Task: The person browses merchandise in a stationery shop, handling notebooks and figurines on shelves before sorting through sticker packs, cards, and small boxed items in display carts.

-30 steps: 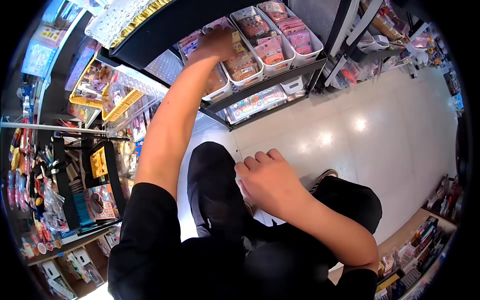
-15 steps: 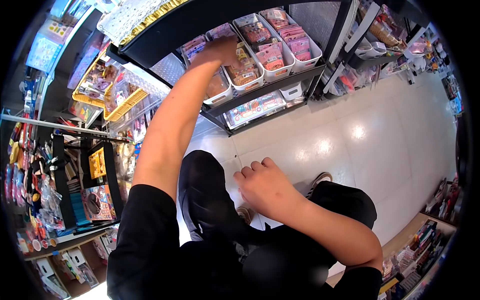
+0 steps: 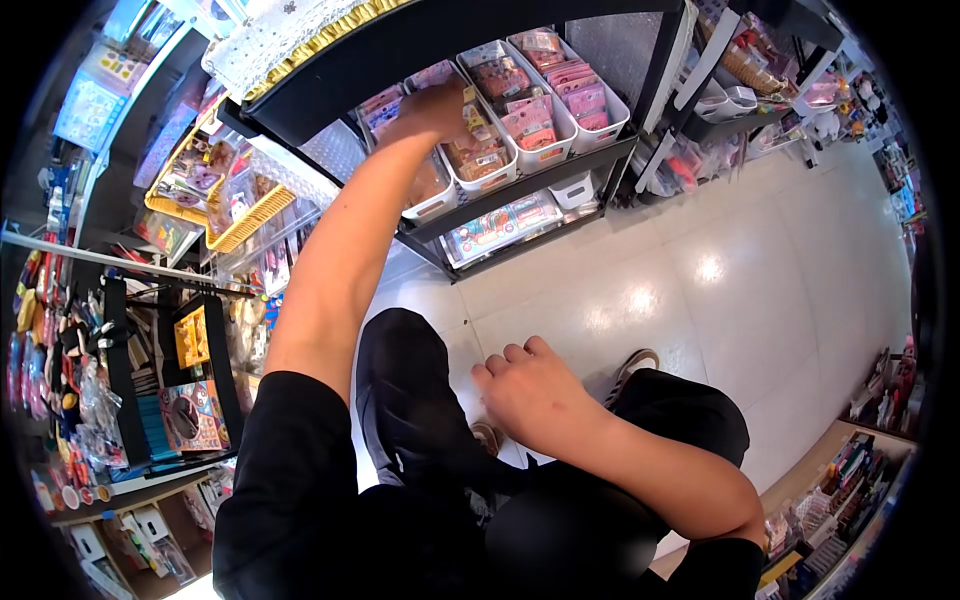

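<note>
My left hand (image 3: 437,112) reaches over the white bins on the black rack, above a bin (image 3: 487,181) of small packaged goods. Its fingers are in shadow and blurred, so I cannot see whether they grip a pack. Flat packs (image 3: 478,160) in clear and yellow wrapping lie just below the hand. To its right, another bin holds pink packs (image 3: 530,125). My right hand (image 3: 540,395) hovers between my knees with its fingers curled into a loose fist. Nothing sticks out of it; the palm is turned away from view.
Under the bins, a lower shelf holds a flat colourful box (image 3: 503,228) and a white container (image 3: 573,190). A yellow basket (image 3: 250,215) of wrapped goods stands to the left. Pale floor tiles (image 3: 640,290) stretch to the right. A wooden shelf (image 3: 840,490) with goods stands at lower right.
The view has shifted slightly, so the rack sits a little further left and lower. My left hand stays over the bins, a little further left. My right hand keeps its curled pose.
</note>
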